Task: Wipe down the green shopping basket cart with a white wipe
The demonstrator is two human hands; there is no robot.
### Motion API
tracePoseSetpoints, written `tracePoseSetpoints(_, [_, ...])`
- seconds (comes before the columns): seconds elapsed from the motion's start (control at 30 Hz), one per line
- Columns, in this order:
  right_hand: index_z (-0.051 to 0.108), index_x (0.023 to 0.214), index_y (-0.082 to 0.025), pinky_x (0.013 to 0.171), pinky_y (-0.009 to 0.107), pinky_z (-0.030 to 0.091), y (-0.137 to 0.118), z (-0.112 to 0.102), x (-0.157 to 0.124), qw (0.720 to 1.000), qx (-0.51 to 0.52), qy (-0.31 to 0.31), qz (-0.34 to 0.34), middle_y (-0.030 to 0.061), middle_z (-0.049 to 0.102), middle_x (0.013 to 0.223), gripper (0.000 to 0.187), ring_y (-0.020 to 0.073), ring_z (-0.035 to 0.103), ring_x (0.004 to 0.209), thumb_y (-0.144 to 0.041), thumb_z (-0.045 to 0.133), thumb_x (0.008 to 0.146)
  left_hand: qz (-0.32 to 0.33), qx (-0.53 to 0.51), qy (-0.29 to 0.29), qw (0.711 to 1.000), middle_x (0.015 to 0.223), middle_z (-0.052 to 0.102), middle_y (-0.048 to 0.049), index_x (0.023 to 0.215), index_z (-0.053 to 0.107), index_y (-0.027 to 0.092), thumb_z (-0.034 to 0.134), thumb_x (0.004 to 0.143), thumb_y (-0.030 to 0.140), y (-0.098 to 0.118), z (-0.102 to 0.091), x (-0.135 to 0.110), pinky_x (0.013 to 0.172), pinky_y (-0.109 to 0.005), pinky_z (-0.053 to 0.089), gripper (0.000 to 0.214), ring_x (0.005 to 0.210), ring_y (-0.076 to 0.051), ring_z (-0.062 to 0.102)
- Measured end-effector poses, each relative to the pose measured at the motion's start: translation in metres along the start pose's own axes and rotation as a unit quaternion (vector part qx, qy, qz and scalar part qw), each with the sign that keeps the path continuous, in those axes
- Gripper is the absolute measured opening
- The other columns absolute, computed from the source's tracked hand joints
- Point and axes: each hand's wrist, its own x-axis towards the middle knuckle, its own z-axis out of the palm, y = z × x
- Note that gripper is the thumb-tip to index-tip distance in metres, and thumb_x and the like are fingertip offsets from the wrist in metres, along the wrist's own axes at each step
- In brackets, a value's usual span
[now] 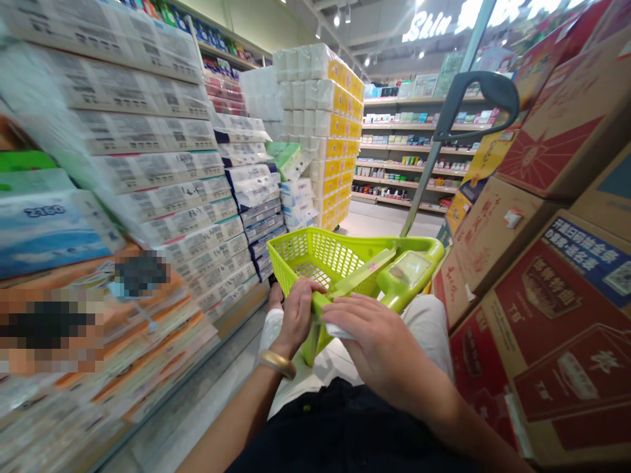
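A lime-green plastic shopping basket (315, 253) with a long grey pull handle (480, 92) stands on the floor in front of me. My left hand (296, 315), with a gold bangle on the wrist, is curled over the basket's near rim. My right hand (374, 332) lies over the same rim with its fingers pressed on a small white item (336, 330) that I cannot make out. A flat green handle bar (365, 272) lies across the basket.
Stacked tissue packs (162, 171) fill the shelves on the left. Red and brown cardboard boxes (547, 276) pile up on the right. A tall stack of yellow-wrapped paper rolls (320, 125) stands ahead, with store shelving (414, 157) beyond. The aisle is narrow.
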Motion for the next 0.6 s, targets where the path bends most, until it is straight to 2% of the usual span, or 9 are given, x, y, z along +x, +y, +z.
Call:
tracePoseSetpoints(0.1, [0.068,0.100,-0.018,0.101,0.034,0.050,-0.002,0.001,0.023,0.995,-0.027,-0.093,0.016,0.0077,0.074,0.109,0.025,0.0193,0.067,0.109,-0.007,0.051,0.086,0.011,-0.007,-0.008,1.000,0.087,0.063,-0.0059,0.081,0.061,0.021,0.027,0.097,0.053,-0.001,-0.001,0.000,0.089,-0.038,0.045,0.049,0.088,-0.021,0.057])
tracePoseSetpoints(0.17, [0.069,0.099,-0.019,0.098,0.034,0.051,-0.003,0.002,0.029,0.992,-0.041,-0.119,0.029,0.0077,0.074,0.110,0.026,0.0195,0.068,0.107,-0.006,0.051,0.086,0.019,-0.011,-0.008,1.000,0.086,0.062,-0.0055,0.082,0.061,0.021,0.029,0.097,0.052,-0.001,-0.001,-0.001,0.088,-0.038,0.045,0.047,0.087,-0.021,0.057])
tracePoseSetpoints(0.23, [0.069,0.101,-0.018,0.099,0.033,0.051,-0.005,-0.001,0.025,0.992,-0.048,-0.117,0.030,0.0082,0.073,0.113,0.029,0.0198,0.068,0.108,-0.004,0.050,0.085,0.024,-0.009,-0.008,1.000,0.087,0.062,-0.0055,0.082,0.061,0.021,0.030,0.098,0.050,0.000,-0.001,-0.001,0.088,-0.038,0.044,0.045,0.088,-0.021,0.057])
tracePoseSetpoints(0.4, [0.070,0.106,-0.019,0.103,0.033,0.051,-0.010,-0.015,0.003,0.997,-0.055,-0.059,-0.010,0.0070,0.072,0.117,0.039,0.0189,0.068,0.110,0.000,0.048,0.080,0.026,0.015,-0.009,1.000,0.086,0.064,-0.0054,0.080,0.061,0.021,0.027,0.099,0.047,0.003,0.000,-0.001,0.092,-0.038,0.043,0.046,0.090,-0.020,0.057])
tracePoseSetpoints(0.6, [0.070,0.105,-0.016,0.097,0.034,0.055,-0.005,0.000,0.016,0.994,-0.071,-0.080,0.013,0.0101,0.072,0.118,0.033,0.0218,0.069,0.107,-0.002,0.051,0.082,0.015,0.014,0.004,1.000,0.085,0.064,-0.0059,0.077,0.059,0.022,0.028,0.098,0.049,0.005,0.001,-0.001,0.088,-0.037,0.044,0.047,0.087,-0.021,0.057])
